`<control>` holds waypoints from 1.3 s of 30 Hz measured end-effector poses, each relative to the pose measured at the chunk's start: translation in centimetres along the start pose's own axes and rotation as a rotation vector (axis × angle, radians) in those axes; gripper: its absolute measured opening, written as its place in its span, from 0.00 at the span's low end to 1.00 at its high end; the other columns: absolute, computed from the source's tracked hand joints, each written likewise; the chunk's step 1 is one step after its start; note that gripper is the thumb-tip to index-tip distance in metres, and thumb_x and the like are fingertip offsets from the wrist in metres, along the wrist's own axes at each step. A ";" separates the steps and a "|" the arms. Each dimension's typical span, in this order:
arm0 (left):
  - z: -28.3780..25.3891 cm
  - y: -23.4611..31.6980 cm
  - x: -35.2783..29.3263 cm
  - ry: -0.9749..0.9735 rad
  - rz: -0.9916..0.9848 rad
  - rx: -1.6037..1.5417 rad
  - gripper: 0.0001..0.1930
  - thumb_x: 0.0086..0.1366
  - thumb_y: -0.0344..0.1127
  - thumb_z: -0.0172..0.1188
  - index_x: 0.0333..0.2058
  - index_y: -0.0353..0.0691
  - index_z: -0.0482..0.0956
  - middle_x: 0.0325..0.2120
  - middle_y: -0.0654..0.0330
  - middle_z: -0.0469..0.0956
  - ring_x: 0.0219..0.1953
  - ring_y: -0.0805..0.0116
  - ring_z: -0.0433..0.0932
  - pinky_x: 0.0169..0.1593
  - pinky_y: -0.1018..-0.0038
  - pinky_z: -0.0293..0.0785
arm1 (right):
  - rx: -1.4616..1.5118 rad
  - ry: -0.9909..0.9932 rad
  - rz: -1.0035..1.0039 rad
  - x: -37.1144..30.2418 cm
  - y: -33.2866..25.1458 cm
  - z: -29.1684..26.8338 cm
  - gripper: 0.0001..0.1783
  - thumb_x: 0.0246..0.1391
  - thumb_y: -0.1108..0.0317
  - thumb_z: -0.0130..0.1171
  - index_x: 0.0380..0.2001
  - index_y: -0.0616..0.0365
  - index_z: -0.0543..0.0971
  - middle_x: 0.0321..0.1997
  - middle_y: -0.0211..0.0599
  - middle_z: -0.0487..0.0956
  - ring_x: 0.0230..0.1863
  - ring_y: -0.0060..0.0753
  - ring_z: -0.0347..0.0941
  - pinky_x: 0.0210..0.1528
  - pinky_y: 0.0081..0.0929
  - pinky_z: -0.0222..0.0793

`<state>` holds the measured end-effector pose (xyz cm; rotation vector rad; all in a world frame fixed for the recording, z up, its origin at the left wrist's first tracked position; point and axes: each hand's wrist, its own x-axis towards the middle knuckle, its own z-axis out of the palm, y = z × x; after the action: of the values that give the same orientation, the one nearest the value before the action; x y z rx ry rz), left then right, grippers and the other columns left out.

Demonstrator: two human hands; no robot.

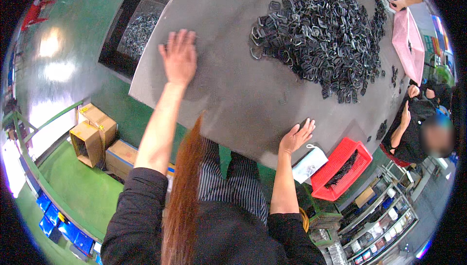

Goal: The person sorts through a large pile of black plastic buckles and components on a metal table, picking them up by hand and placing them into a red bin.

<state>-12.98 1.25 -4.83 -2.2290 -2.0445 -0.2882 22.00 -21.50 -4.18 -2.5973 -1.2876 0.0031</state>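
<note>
Left grip (179,57) flat, outstretched on table (233,95) | right grip (296,136) apparently flat, edge

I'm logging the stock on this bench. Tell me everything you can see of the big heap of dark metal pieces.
The heap of dark metal pieces is a loose mound of small, glossy black, roughly rectangular loops that look like buckles, tangled at all angles. It lies on the far right part of the grey metal table, with strays scattered along its near and right edges. Neither the left hand nor the right hand touches it; both rest flat on bare tabletop.
</note>
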 end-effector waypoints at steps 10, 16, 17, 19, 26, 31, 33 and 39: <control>-1.3 -14.8 7.9 0.136 -0.169 0.014 0.16 0.63 0.45 0.51 0.49 0.56 0.74 0.54 0.66 0.68 0.60 0.59 0.61 0.58 0.44 0.51 | -0.042 0.029 0.201 1.4 -7.1 2.1 0.25 0.57 0.64 0.44 0.59 0.56 0.60 0.67 0.42 0.54 0.69 0.45 0.44 0.66 0.49 0.36; -1.6 3.3 10.2 -0.033 0.541 -0.684 0.17 0.56 0.28 0.53 0.47 0.46 0.72 0.48 0.59 0.71 0.54 0.58 0.67 0.57 0.63 0.62 | 0.282 -0.087 -0.080 3.1 -19.0 2.6 0.33 0.52 0.64 0.53 0.60 0.56 0.58 0.66 0.44 0.55 0.68 0.46 0.45 0.66 0.44 0.40; -0.4 6.1 10.7 -0.101 0.592 -0.724 0.19 0.57 0.30 0.53 0.49 0.44 0.70 0.50 0.58 0.70 0.56 0.58 0.65 0.59 0.63 0.60 | 0.339 -0.056 -0.061 3.7 -19.7 2.6 0.34 0.51 0.63 0.55 0.60 0.56 0.58 0.65 0.45 0.56 0.67 0.47 0.46 0.66 0.44 0.42; 0.7 11.0 12.6 -0.113 0.561 -0.812 0.21 0.61 0.36 0.51 0.53 0.42 0.67 0.53 0.55 0.66 0.60 0.57 0.60 0.62 0.63 0.55 | 0.373 -0.050 -0.008 4.6 -20.8 2.2 0.37 0.48 0.60 0.59 0.60 0.57 0.58 0.63 0.46 0.58 0.65 0.49 0.49 0.64 0.44 0.46; 1.7 17.7 9.2 -0.198 0.639 -0.904 0.19 0.59 0.34 0.51 0.50 0.36 0.69 0.52 0.52 0.66 0.58 0.53 0.60 0.61 0.62 0.54 | 0.370 -0.056 -0.006 9.4 -19.3 2.2 0.50 0.35 0.65 0.69 0.61 0.59 0.54 0.56 0.54 0.61 0.56 0.56 0.57 0.58 0.45 0.53; -1.1 18.7 1.0 -0.380 0.312 -1.224 0.19 0.54 0.28 0.57 0.47 0.35 0.71 0.47 0.49 0.70 0.50 0.53 0.69 0.55 0.67 0.64 | 0.664 -0.116 -0.105 8.6 -16.1 1.5 0.32 0.44 0.74 0.56 0.56 0.61 0.61 0.52 0.49 0.67 0.54 0.51 0.61 0.57 0.41 0.57; -2.6 18.9 0.6 -0.648 0.096 -1.331 0.17 0.56 0.30 0.59 0.46 0.37 0.73 0.44 0.52 0.74 0.48 0.61 0.73 0.52 0.71 0.67 | 0.723 -0.205 0.062 8.4 -15.1 0.0 0.23 0.44 0.72 0.59 0.48 0.58 0.70 0.46 0.44 0.71 0.49 0.46 0.67 0.53 0.35 0.62; -5.4 16.7 1.9 -0.682 -0.248 -1.223 0.09 0.61 0.35 0.56 0.38 0.39 0.78 0.32 0.59 0.80 0.35 0.72 0.78 0.39 0.77 0.72 | 1.048 -0.457 0.592 8.7 -8.8 -3.5 0.18 0.44 0.68 0.65 0.41 0.55 0.75 0.37 0.31 0.76 0.33 0.22 0.73 0.29 0.20 0.71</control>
<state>3.39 0.46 1.72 -2.9447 -3.0433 -1.2371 20.82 -10.27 2.07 -1.9240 -0.3292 1.0927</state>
